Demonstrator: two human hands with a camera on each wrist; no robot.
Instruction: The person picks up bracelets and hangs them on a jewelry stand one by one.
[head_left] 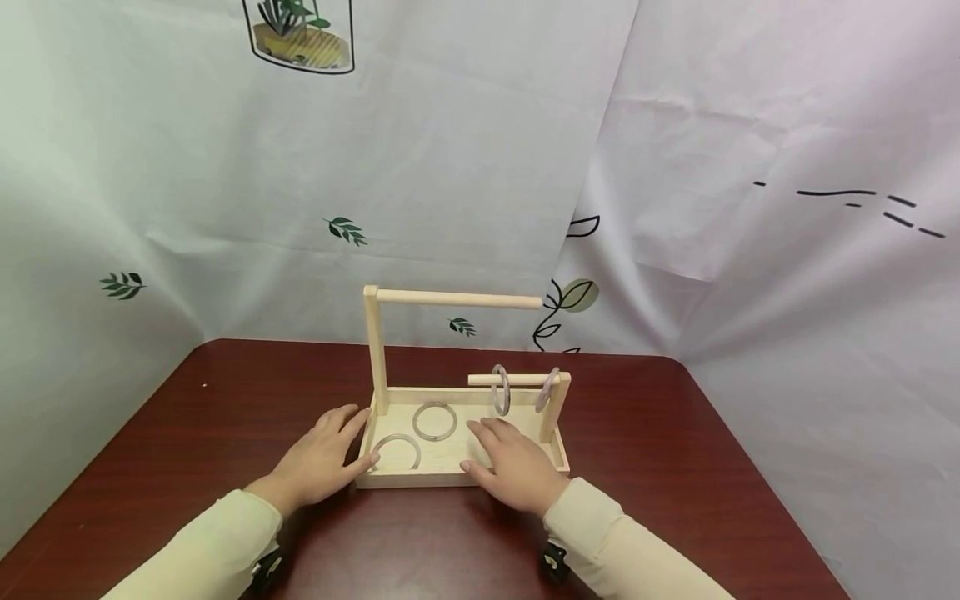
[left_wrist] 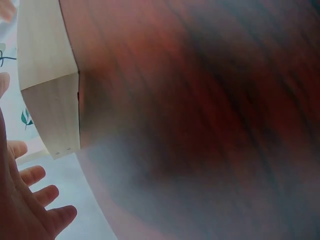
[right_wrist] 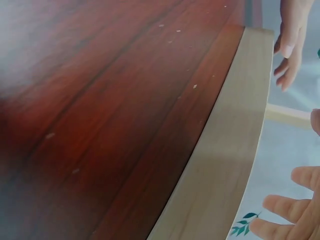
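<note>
A pale wooden bangle stand (head_left: 457, 480), with a tray base, sits on the table. A clear bangle (head_left: 434, 440) lies in the tray and a second bangle (head_left: 416, 450) lies near its front left corner. Two purplish bangles hang on the short lower bar (head_left: 482, 380): one bangle (head_left: 504, 392) near the middle, another bangle (head_left: 547, 390) by the post. My left hand (head_left: 318, 467) is at the tray's left end, fingers spread, its thumb by the front corner. Over the tray's front edge, right of centre, reaches my right hand (head_left: 521, 471), fingers extended. Neither holds anything.
The stand's longer upper bar (head_left: 459, 298) bears no bangle and rises on the left post (head_left: 377, 350). Beneath everything is a dark red wooden table (head_left: 660, 500). A white printed cloth (head_left: 465, 167) hangs behind and at both sides.
</note>
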